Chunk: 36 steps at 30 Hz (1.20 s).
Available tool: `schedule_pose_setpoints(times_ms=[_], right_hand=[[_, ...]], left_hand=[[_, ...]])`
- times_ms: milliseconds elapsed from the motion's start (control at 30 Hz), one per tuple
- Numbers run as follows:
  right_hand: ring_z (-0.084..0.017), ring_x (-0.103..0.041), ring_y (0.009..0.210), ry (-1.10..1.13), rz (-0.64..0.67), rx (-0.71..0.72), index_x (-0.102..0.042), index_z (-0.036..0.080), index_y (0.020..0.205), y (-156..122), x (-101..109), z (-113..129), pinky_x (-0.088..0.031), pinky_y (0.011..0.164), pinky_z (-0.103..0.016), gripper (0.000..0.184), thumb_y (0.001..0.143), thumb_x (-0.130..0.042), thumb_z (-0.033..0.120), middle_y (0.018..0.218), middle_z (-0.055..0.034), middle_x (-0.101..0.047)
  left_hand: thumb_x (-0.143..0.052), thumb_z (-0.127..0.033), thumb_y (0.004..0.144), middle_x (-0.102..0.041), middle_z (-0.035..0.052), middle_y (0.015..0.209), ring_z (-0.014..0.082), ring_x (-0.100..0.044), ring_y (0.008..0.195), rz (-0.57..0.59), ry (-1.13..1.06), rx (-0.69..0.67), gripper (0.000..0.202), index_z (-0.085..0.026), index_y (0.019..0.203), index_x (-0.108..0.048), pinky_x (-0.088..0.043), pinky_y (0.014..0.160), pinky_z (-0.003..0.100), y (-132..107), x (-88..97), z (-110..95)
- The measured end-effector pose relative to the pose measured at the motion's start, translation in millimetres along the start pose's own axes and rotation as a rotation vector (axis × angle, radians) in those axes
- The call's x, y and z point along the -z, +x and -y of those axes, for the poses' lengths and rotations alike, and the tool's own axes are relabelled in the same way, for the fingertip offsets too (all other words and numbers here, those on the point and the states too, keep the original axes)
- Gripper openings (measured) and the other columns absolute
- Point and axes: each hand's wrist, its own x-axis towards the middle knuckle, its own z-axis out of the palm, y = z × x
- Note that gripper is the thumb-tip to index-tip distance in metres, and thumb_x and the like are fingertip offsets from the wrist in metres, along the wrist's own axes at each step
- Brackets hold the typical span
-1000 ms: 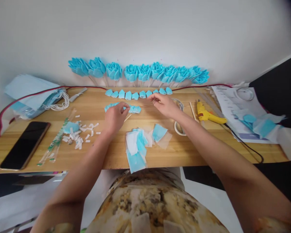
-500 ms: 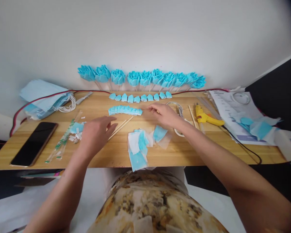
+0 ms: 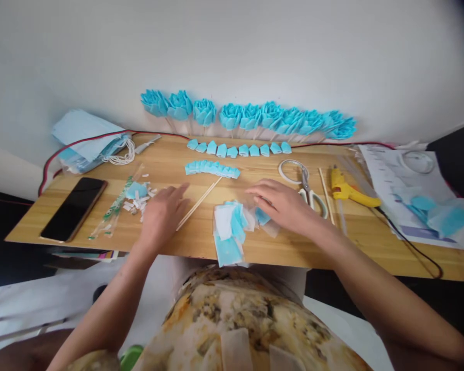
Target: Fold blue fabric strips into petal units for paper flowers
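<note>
My left hand (image 3: 163, 210) rests low over the table, fingers stretched out and empty, between white scraps (image 3: 137, 203) and two thin wooden sticks (image 3: 199, 202). My right hand (image 3: 284, 202) hovers with fingers apart over a blue fabric piece (image 3: 262, 216), which it partly hides. Left of it lies a loose pile of blue and white fabric pieces (image 3: 229, 247). Beyond the hands sits a row of overlapping blue folded petals (image 3: 212, 168). Farther back is a second row of separate blue petals (image 3: 232, 151).
Several blue fabric flowers (image 3: 251, 116) on sticks lean against the wall. At left are a phone (image 3: 74, 208) and a stack of pale blue masks (image 3: 88, 136). Scissors (image 3: 304, 178), a yellow glue gun (image 3: 351, 191) with a black cord, and printed paper (image 3: 390, 178) lie at right.
My right hand has drawn back from beside the overlapping petals to above the fabric piece. The left hand has shifted slightly beside the sticks. The view has turned a little.
</note>
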Motion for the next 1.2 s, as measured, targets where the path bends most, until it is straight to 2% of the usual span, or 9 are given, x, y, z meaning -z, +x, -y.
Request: schedule_pose_setpoints(times_ms=[100, 267, 400, 467, 533, 633, 833, 967, 1200], right_hand=[[-0.026, -0.069, 0.107, 0.011, -0.063, 0.006, -0.068, 0.017, 0.118, -16, 0, 3, -0.056, 0.087, -0.042, 0.029, 0.102, -0.044, 0.018, 0.114, -0.0112, -0.073], [-0.023, -0.069, 0.109, 0.018, -0.060, 0.001, -0.065, 0.020, 0.120, -29, -5, 9, -0.057, 0.090, -0.040, 0.026, 0.102, -0.046, 0.018, 0.115, -0.0092, -0.073], [-0.022, -0.069, 0.109, -0.009, -0.069, -0.005, -0.065, 0.020, 0.120, -30, -9, 14, -0.057, 0.090, -0.039, 0.026, 0.102, -0.047, 0.018, 0.117, -0.0090, -0.072], [-0.022, -0.069, 0.108, -0.019, -0.070, -0.006, -0.066, 0.019, 0.120, -30, -10, 16, -0.057, 0.089, -0.038, 0.026, 0.102, -0.048, 0.018, 0.116, -0.0089, -0.072], [-0.022, -0.070, 0.108, -0.025, -0.079, -0.007, -0.066, 0.020, 0.120, -29, -11, 18, -0.057, 0.089, -0.037, 0.026, 0.102, -0.048, 0.018, 0.115, -0.0086, -0.073], [-0.021, -0.070, 0.108, -0.028, -0.094, 0.001, -0.066, 0.019, 0.120, -25, -13, 22, -0.057, 0.089, -0.036, 0.026, 0.102, -0.048, 0.018, 0.115, -0.0084, -0.073], [-0.022, -0.071, 0.107, -0.059, -0.061, 0.001, -0.067, 0.017, 0.119, -14, -17, 31, -0.058, 0.088, -0.037, 0.026, 0.103, -0.046, 0.019, 0.115, -0.0087, -0.074], [-0.023, -0.070, 0.108, -0.051, -0.052, -0.026, -0.067, 0.018, 0.120, -14, -21, 33, -0.058, 0.090, -0.039, 0.026, 0.103, -0.047, 0.019, 0.117, -0.0087, -0.074], [-0.024, -0.071, 0.108, -0.033, -0.043, -0.044, -0.065, 0.021, 0.121, -17, -26, 36, -0.059, 0.090, -0.041, 0.026, 0.103, -0.046, 0.020, 0.118, -0.0080, -0.075]], left_hand=[[-0.045, -0.033, 0.101, -0.072, 0.0129, 0.111, 0.0313, -0.064, 0.104, -0.121, 0.055, -0.023, 0.034, -0.019, 0.115, -0.072, -0.047, 0.090, 0.045, 0, 4.0, 24], [-0.055, -0.029, 0.094, -0.067, 0.0140, 0.123, 0.0334, -0.059, 0.113, -0.057, 0.118, -0.110, 0.020, -0.020, 0.100, -0.072, -0.044, 0.098, 0.050, 3, -11.7, 33], [-0.049, -0.024, 0.096, -0.068, 0.0156, 0.120, 0.0338, -0.059, 0.113, -0.055, 0.137, -0.019, 0.022, -0.018, 0.095, -0.070, -0.042, 0.101, 0.052, 7, -14.9, 49], [-0.050, -0.026, 0.095, -0.067, 0.0154, 0.123, 0.0345, -0.059, 0.116, -0.089, 0.146, 0.019, 0.021, -0.018, 0.097, -0.070, -0.041, 0.103, 0.053, 8, -5.7, 67], [-0.052, -0.031, 0.095, -0.067, 0.0142, 0.129, 0.0337, -0.060, 0.119, -0.107, 0.104, 0.019, 0.024, -0.019, 0.107, -0.069, -0.042, 0.104, 0.051, 9, 7.0, 86], [-0.044, -0.032, 0.098, -0.067, 0.0126, 0.131, 0.0307, -0.060, 0.124, -0.107, 0.035, 0.027, 0.033, -0.019, 0.119, -0.066, -0.043, 0.107, 0.046, 16, 22.3, 113], [-0.037, -0.025, 0.095, -0.071, 0.0169, 0.121, 0.0333, -0.067, 0.113, 0.079, 0.089, 0.217, 0.042, -0.017, 0.125, -0.065, -0.050, 0.098, 0.047, 32, 21.6, 149], [-0.037, -0.021, 0.092, -0.072, 0.0171, 0.119, 0.0332, -0.067, 0.112, 0.122, 0.061, 0.202, 0.044, -0.015, 0.125, -0.065, -0.052, 0.098, 0.046, 42, 14.3, 156], [-0.035, -0.013, 0.085, -0.068, 0.0190, 0.130, 0.0297, -0.063, 0.121, 0.173, -0.063, 0.026, 0.053, -0.007, 0.128, -0.065, -0.049, 0.107, 0.043, 48, 6.4, 138]])
